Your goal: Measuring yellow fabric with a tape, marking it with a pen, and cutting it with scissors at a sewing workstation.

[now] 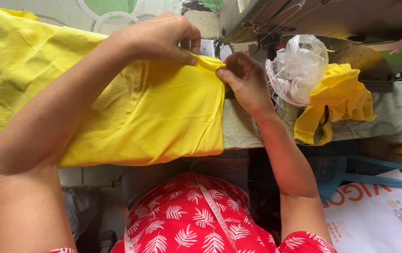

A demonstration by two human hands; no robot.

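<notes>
"So, where is the yellow cloth (154, 112)?"

"It lies folded on the sewing table (243, 129), with its far corner up by the sewing machine (276, 18). Both hands pinch that corner. The left hand (158, 37) presses thumb and fingers together on the top fold. The right hand (247, 79) nips the edge just beside it."

"What can go wrong?"

"I think the little fold can slip out if one hand lets go too soon. Then the edge goes crooked."

"Anything else?"

"The plastic bag (297, 68) and the yellow scraps (337, 98) sit close to the right hand. An elbow bump can knock them off. Fingers are near the machine too, so they can get poked. I cannot see the needle."
</notes>
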